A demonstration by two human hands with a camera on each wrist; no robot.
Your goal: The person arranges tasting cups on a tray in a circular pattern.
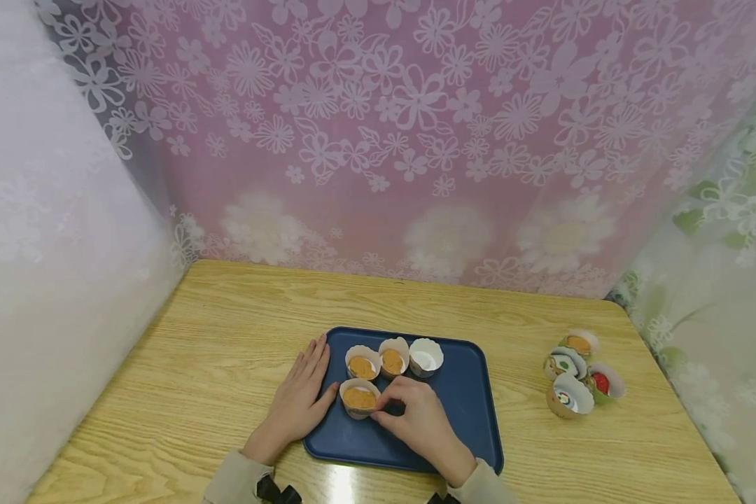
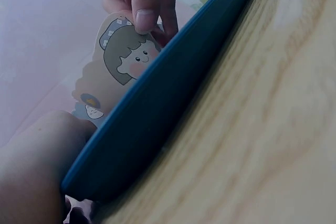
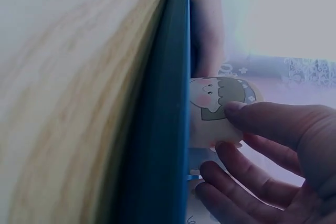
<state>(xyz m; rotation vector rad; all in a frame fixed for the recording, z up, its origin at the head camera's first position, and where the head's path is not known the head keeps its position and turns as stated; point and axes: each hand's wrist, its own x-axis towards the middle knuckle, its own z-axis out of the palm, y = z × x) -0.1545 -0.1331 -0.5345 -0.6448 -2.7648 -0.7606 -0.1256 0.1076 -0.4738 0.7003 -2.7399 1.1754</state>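
A paper cupcake cup [image 1: 360,406] with an orange, flat-topped filling stands at the front of a dark blue tray [image 1: 463,399]. My right hand [image 1: 421,420] pinches its right side between thumb and fingers. In the right wrist view the thumb lies on the cup's printed cartoon face [image 3: 223,98]. My left hand [image 1: 299,402] rests with fairly straight fingers over the tray's left edge, its thumb tip close to the same cup. Just behind are two more orange-filled cups, a left one [image 1: 362,364] and a middle one [image 1: 393,360], and a white-lined cup [image 1: 425,358].
On the wooden table [image 1: 239,308] to the right stands a cluster of several paper cups, among them one with red inside [image 1: 601,383] and a pale one [image 1: 570,397]. Floral curtains [image 1: 378,140] hang behind the table and along both sides.
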